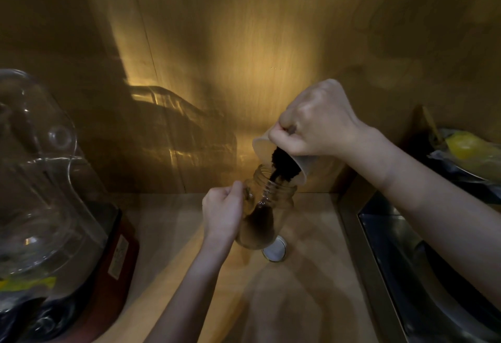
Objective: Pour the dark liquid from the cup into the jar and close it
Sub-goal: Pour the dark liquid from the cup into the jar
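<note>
A clear glass jar (273, 207) stands tilted on the wooden counter, held around its left side by my left hand (223, 214). Dark stuff has piled in the jar's lower half. Above the jar's mouth my right hand (317, 123) grips a translucent plastic cup (279, 158), tipped steeply down to the left. A dark stream (280, 170) runs from the cup's rim into the jar's opening. The jar's round metal lid (275, 251) lies flat on the counter just behind the jar's base, partly hidden by it.
A large clear blender jug (40, 180) on a red base (113, 269) fills the left side. A steel sink (423, 266) runs along the right, with a yellow item on a plate (466, 150) above it. A wooden wall (244, 44) stands close behind.
</note>
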`<state>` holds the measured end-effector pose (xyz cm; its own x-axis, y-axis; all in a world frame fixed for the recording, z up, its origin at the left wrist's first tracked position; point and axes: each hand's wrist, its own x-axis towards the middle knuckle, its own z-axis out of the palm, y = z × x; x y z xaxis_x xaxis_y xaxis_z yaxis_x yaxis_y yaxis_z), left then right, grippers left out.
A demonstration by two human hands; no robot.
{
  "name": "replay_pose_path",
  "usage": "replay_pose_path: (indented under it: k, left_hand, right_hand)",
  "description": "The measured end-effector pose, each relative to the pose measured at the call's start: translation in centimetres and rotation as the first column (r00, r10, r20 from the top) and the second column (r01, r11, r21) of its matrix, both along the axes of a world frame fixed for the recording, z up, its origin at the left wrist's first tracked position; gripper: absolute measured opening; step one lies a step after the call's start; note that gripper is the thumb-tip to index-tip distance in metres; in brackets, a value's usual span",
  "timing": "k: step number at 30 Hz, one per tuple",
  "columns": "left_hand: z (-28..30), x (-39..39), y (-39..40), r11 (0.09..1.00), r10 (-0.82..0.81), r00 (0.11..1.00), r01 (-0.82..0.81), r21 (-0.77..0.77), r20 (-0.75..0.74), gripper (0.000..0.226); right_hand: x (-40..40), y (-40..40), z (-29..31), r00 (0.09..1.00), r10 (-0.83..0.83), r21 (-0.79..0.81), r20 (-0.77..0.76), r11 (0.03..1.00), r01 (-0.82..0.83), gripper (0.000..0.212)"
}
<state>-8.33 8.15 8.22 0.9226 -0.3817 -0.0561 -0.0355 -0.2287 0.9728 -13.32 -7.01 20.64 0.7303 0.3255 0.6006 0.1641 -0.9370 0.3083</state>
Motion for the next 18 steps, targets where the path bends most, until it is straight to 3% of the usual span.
replay_pose_path:
  k: [18]
  left_hand:
    - [0.14,0.09,-0.11,0.999,-0.015,0.998,0.013,-0.03,-0.056,0.039]
  right_hand:
    - [0.15,0.18,0.33,0.999,0.055,-0.048,0.0,0.997,-0.055,0.039]
